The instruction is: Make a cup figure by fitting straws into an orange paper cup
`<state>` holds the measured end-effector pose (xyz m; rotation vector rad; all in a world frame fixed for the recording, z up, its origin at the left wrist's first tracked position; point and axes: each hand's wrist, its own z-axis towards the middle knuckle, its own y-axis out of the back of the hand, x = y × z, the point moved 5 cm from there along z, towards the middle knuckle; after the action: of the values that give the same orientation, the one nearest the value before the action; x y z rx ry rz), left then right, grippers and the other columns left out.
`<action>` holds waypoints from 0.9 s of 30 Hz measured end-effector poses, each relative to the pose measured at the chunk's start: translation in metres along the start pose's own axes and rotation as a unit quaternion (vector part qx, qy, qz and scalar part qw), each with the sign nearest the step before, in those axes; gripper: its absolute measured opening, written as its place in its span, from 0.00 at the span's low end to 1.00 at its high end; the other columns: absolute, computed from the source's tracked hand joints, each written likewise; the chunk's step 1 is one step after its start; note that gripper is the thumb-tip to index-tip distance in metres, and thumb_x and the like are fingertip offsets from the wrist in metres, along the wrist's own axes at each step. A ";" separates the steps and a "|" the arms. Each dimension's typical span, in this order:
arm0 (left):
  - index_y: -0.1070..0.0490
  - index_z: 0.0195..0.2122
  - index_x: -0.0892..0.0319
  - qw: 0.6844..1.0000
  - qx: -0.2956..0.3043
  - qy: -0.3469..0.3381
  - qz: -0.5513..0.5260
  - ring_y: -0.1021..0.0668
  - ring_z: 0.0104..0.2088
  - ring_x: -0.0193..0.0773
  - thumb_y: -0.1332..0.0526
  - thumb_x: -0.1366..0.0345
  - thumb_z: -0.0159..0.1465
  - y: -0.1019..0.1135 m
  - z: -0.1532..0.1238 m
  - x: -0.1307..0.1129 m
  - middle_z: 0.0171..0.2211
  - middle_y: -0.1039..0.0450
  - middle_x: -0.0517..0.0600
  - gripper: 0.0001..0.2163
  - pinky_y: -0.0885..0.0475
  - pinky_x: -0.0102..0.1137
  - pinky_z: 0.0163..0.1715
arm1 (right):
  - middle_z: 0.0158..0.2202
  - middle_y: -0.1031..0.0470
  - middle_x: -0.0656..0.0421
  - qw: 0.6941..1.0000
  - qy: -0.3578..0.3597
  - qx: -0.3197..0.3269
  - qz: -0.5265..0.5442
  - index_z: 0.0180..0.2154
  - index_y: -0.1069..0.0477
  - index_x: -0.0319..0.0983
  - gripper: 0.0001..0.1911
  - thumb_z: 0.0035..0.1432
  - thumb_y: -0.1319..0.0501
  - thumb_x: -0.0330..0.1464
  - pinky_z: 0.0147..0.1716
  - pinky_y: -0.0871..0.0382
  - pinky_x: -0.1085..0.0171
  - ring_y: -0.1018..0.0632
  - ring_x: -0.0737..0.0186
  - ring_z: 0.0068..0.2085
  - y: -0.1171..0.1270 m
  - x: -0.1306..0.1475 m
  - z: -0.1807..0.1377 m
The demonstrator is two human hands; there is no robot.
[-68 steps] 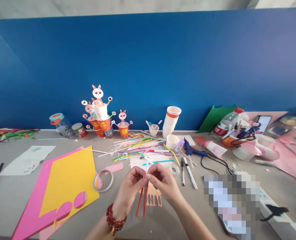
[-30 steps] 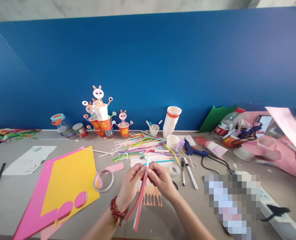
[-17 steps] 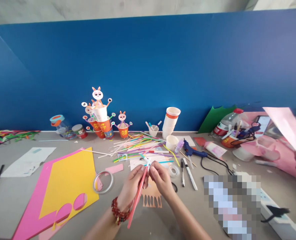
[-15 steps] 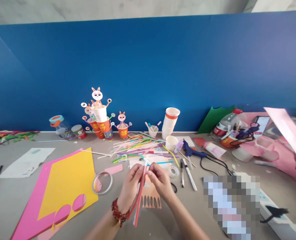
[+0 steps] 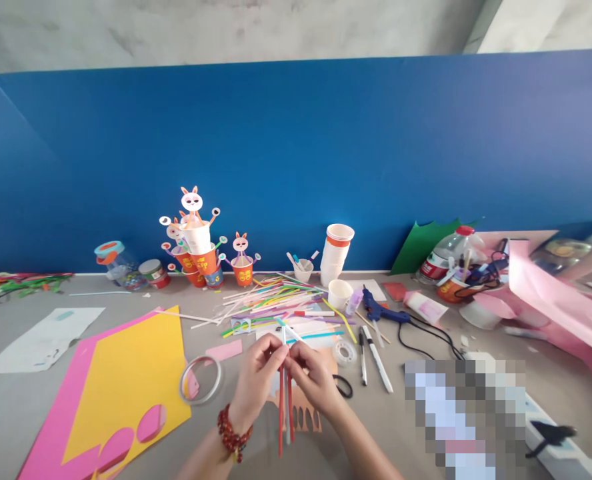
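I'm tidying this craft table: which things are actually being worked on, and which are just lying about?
In hand: red and white straws, pinched by left hand and right hand.
Lying about: tape ring, yellow sheet, glue gun, paper cup stack, markers.

Bare table [image 5: 11, 407] lies open far left; straw pile [image 5: 276, 298] and markers [image 5: 376, 350] crowd the middle.

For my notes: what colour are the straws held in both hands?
The straws are red, plus one white; the head view shows them.
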<state>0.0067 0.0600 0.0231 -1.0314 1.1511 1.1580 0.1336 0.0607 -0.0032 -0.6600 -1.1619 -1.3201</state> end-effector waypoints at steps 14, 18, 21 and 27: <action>0.34 0.26 0.59 0.996 -0.035 0.055 -0.054 0.33 0.24 0.31 0.36 0.57 0.59 0.000 0.012 0.026 0.21 0.36 0.42 0.13 0.36 0.25 0.26 | 0.22 0.40 0.65 0.994 -0.066 0.023 0.082 0.26 0.38 0.39 0.21 0.61 0.40 0.47 0.22 0.45 0.69 0.39 0.69 0.23 -0.008 -0.024 -0.002; 0.30 0.30 0.60 0.994 -0.029 0.067 -0.080 0.31 0.26 0.32 0.35 0.57 0.58 -0.001 0.013 0.028 0.23 0.33 0.44 0.11 0.35 0.26 0.27 | 0.20 0.42 0.66 0.994 -0.074 0.017 0.082 0.26 0.37 0.39 0.21 0.62 0.41 0.47 0.21 0.46 0.69 0.40 0.69 0.23 -0.010 -0.030 -0.001; 0.28 0.29 0.61 0.993 -0.010 0.077 -0.090 0.30 0.28 0.33 0.33 0.57 0.56 -0.002 0.013 0.031 0.25 0.31 0.45 0.12 0.34 0.27 0.30 | 0.21 0.42 0.66 0.994 -0.075 0.011 0.079 0.26 0.38 0.39 0.21 0.62 0.42 0.48 0.22 0.46 0.69 0.40 0.69 0.23 -0.012 -0.034 0.000; 0.31 0.23 0.61 0.988 -0.032 0.099 -0.113 0.33 0.25 0.31 0.33 0.57 0.55 0.003 0.014 0.044 0.21 0.36 0.43 0.14 0.36 0.25 0.28 | 0.22 0.40 0.65 0.995 -0.077 0.012 0.054 0.26 0.37 0.39 0.20 0.61 0.39 0.46 0.24 0.44 0.68 0.38 0.68 0.25 -0.014 -0.040 0.000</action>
<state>0.0071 0.0799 -0.0187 -1.3141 1.1218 0.9342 0.1265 0.0734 -0.0431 -0.8072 -1.2465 -1.1774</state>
